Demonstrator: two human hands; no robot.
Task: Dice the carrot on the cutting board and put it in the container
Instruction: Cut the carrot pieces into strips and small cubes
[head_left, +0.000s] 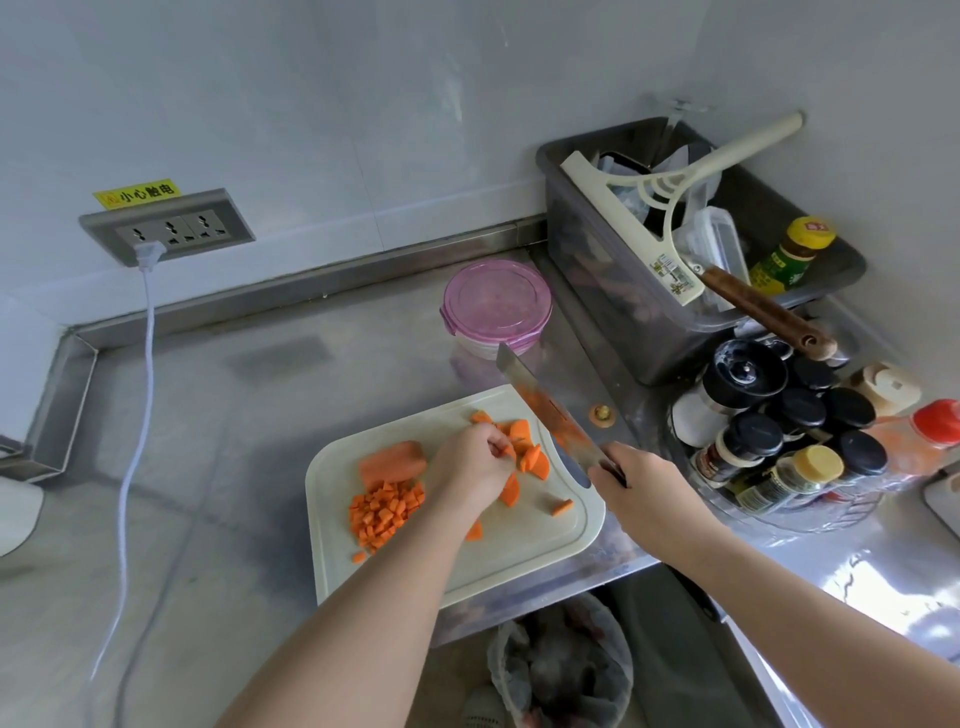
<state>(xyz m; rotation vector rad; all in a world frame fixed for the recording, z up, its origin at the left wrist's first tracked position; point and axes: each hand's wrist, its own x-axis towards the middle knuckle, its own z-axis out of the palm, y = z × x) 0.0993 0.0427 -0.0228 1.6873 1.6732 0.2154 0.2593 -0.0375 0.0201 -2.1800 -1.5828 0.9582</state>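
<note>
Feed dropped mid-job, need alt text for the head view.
On a white cutting board, the left hand pinches carrot slices while the right hand grips a knife beside them. A pile of dice and an uncut chunk lie at the board's left; the pink-lidded container stands closed behind it.

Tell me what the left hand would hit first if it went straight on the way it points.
The left hand points up-right across the board. Its fingertips already seem to pinch one of the carrot slices, so those come first. Behind them is the knife blade, height unclear.
</note>
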